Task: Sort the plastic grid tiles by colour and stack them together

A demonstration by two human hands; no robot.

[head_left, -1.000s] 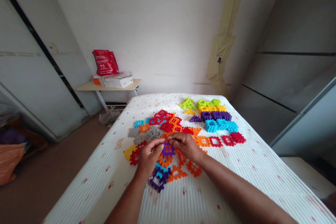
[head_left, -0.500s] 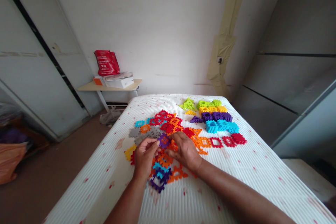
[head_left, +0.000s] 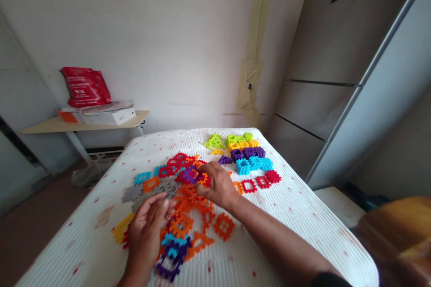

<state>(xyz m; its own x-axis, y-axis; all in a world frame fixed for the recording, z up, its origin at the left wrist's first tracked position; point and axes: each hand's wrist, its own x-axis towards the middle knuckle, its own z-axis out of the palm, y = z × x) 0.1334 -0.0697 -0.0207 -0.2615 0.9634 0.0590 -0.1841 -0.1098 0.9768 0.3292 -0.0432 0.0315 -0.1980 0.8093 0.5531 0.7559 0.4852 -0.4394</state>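
Note:
My right hand (head_left: 217, 184) is closed on a purple interlocking plastic piece (head_left: 190, 174), a square with notched edges, held by its right side above the pile. My left hand (head_left: 150, 222) is apart from that piece, its fingers loosely curled and parted, with nothing seen in them. Beneath and between the hands lie orange pieces (head_left: 182, 225), partly hidden by the fingers. Grey pieces (head_left: 166, 187) lie just beyond my left hand, and red pieces (head_left: 177, 161) farther back. Nearer to me sit a dark purple square frame (head_left: 168, 265) and a light blue piece (head_left: 173, 242).
Sorted rows stand at the back right of the covered table (head_left: 269, 233): green (head_left: 235, 139), yellow (head_left: 239, 145), purple (head_left: 254, 151), light blue (head_left: 243, 167) and red pieces (head_left: 272, 176). A side table (head_left: 43, 125) bears a red bag (head_left: 84, 87) and a white box (head_left: 109, 116). A refrigerator (head_left: 319, 67) stands right.
My left hand has let go of the purple piece and drawn back toward me. My right hand now holds it alone, farther from the left hand. The view has turned to the right.

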